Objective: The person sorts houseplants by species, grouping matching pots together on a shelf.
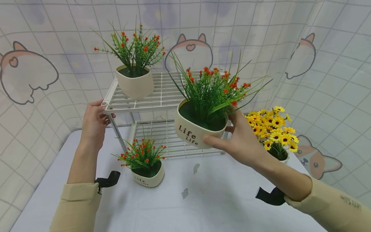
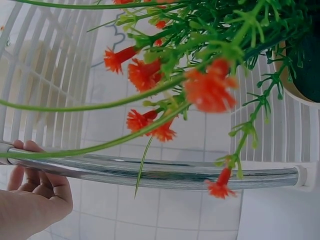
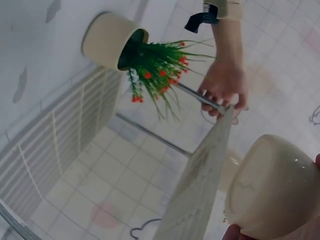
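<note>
A staged recording corner: a cartoon-corgi curtain backs a cloth-covered table with a wire rack.

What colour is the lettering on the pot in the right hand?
Dark brown "Life" lettering on the cream pot, held by the right hand; clearest in the head view.

- The left hand sits at about 9 o'clock in the head view, forearm rising almost straight up from a beige sleeve, fingers curled in a grip.
- The right hand sits at about 3 o'clock, forearm slanting up from 4 o'clock, thumb stretched toward 9 o'clock and fingers cupped in a hold.
</note>
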The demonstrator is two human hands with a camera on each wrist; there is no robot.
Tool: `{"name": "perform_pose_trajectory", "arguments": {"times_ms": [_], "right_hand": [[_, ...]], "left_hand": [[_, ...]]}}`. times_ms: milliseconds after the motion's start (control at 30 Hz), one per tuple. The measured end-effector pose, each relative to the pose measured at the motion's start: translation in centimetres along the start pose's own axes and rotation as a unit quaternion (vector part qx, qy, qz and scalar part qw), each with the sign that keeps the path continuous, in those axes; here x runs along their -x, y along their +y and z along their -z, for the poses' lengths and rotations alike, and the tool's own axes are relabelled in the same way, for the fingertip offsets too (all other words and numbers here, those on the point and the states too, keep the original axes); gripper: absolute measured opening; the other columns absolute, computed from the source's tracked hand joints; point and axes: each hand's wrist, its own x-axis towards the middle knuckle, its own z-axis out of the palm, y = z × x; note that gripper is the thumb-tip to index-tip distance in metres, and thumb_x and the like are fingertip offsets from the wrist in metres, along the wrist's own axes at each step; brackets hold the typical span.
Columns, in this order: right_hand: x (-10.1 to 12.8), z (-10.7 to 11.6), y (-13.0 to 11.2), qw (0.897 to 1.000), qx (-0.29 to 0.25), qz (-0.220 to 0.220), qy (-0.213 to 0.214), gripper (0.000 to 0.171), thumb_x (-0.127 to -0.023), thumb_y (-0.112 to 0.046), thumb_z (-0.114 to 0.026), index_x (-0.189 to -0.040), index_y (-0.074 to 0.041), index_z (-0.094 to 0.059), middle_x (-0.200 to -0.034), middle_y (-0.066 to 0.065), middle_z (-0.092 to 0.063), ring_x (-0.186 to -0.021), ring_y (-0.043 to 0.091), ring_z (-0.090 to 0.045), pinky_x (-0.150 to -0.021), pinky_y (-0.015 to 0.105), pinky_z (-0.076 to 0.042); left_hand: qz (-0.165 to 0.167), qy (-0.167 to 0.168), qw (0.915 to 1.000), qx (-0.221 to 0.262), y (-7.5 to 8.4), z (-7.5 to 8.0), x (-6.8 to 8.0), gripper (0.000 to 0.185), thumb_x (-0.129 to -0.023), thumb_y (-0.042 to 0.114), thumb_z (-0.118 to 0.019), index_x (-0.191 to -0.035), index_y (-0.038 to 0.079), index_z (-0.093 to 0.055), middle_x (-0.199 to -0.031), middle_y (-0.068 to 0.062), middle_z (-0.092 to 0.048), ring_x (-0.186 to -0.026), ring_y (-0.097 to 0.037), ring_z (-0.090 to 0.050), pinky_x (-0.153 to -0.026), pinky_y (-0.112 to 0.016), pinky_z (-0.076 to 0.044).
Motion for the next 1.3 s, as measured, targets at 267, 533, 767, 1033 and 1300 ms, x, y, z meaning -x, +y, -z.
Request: {"name": "perform_pose_trajectory", "arguments": {"times_ms": [267,533,767,1033,1300], "right_hand": [[-2.5,0.3,-1.5,0.999,-0.009,0.024,0.019,0.086,-0.084,-0.014,-0.084,-0.155,-0.012,-0.035,-0.146,0.004,-0.048,-0.129,0.021,-0.047,-0.099,0.050,-0.044],[-5.3,0.4,-2.1,0.998,-0.021,0.013,0.058,0.085,-0.085,-0.019,-0.085,-0.153,-0.011,-0.035,-0.140,0.005,-0.049,-0.123,0.020,-0.047,-0.100,0.042,-0.047],[-8.2,-0.1,-1.4,0.997,-0.039,-0.037,0.063,0.086,-0.083,-0.023,-0.086,-0.150,-0.013,-0.034,-0.137,0.008,-0.049,-0.123,0.023,-0.051,-0.096,0.040,-0.052],[-10.5,-1.6,-0.6,0.995,-0.038,-0.070,0.063,0.082,-0.081,-0.016,-0.085,-0.145,-0.007,-0.035,-0.131,0.013,-0.051,-0.117,0.025,-0.058,-0.096,0.040,-0.051],[-12.2,-3.1,-0.3,0.994,-0.020,-0.085,0.068,0.090,-0.081,-0.019,-0.084,-0.149,-0.006,-0.026,-0.133,0.015,-0.043,-0.116,0.026,-0.057,-0.096,0.037,-0.051]], "left_hand": [[0.000,-0.001,1.0000,0.006,-0.1,0.0,-0.1,0.026,-0.107,0.025,-0.038,-0.131,0.018,-0.043,-0.117,-0.004,-0.057,-0.089,-0.018,-0.050,-0.082,-0.027,-0.036],[0.003,0.003,1.0000,0.007,-0.1,0.0,-0.1,0.026,-0.107,0.024,-0.038,-0.131,0.018,-0.044,-0.117,-0.004,-0.058,-0.088,-0.017,-0.051,-0.081,-0.026,-0.036],[-0.001,0.002,1.0000,0.008,-0.1,0.0,0.0,0.026,-0.107,0.025,-0.039,-0.131,0.018,-0.045,-0.116,-0.004,-0.058,-0.089,-0.017,-0.051,-0.081,-0.026,-0.036],[0.002,-0.001,0.9998,0.020,0.0,0.0,0.1,0.026,-0.106,0.023,-0.040,-0.131,0.018,-0.044,-0.114,-0.004,-0.058,-0.087,-0.017,-0.051,-0.080,-0.026,-0.036],[0.001,-0.001,0.9996,0.027,0.1,0.0,0.1,0.026,-0.106,0.022,-0.039,-0.131,0.017,-0.043,-0.114,-0.004,-0.059,-0.087,-0.016,-0.051,-0.079,-0.025,-0.036]]}}
